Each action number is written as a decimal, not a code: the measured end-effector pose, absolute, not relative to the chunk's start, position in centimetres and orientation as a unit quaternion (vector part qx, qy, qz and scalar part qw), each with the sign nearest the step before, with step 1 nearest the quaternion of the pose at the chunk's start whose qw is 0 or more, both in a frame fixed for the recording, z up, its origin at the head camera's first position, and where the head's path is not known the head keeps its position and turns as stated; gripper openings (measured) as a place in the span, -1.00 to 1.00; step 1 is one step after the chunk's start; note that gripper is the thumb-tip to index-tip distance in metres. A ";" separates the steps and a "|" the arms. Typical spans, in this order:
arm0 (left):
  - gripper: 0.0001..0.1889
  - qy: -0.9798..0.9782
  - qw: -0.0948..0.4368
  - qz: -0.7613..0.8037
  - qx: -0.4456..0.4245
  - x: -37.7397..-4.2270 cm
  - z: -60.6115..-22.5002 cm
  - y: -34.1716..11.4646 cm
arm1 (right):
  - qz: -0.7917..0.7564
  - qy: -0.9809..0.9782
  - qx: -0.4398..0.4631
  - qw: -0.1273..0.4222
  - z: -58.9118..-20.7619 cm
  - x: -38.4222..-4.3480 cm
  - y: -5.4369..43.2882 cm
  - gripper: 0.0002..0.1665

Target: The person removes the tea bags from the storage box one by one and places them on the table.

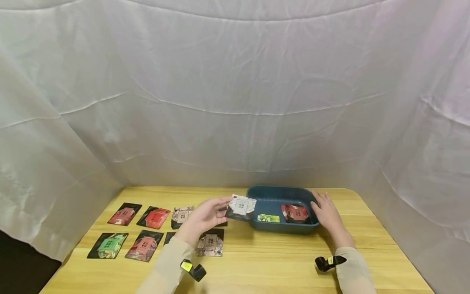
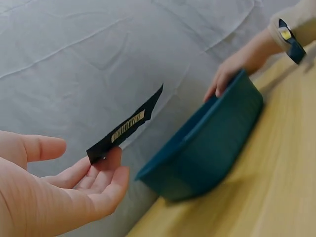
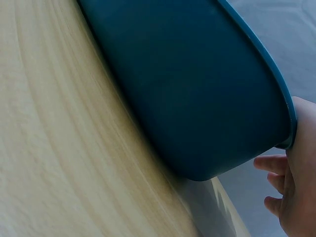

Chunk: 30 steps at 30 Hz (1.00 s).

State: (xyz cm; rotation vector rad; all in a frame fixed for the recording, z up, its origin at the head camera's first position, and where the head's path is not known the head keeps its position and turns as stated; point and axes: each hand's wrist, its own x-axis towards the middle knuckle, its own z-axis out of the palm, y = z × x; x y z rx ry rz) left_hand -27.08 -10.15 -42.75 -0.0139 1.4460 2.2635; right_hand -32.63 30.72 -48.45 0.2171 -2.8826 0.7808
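My left hand holds a flat white-and-black sachet by its edge, close to the left rim of a dark blue plastic bin. In the left wrist view, the sachet's black back with a barcode shows, its lower corner between the fingers while the thumb stands apart. Inside the bin lie red sachets and a small green packet. At the bin's right end, my right hand grips the rim; the right wrist view shows that hand at the rim's corner.
On the wooden table, two rows of sachets lie to the left, among them a green one, a red one and a purple-patterned one. My left forearm partly covers some. A grey cloth hangs behind and at both sides.
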 end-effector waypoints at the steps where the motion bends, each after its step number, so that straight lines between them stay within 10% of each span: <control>1: -0.49 0.529 0.224 0.818 -0.006 -26.8 -42.9 -10.6 | 0.261 -0.960 0.072 0.073 -48.4 -32.6 30.7 -0.35; 30: -0.64 0.547 0.202 0.812 -0.012 -17.1 -45.0 -29.1 | 0.274 -0.957 0.069 0.070 -48.9 -32.6 30.8 -0.34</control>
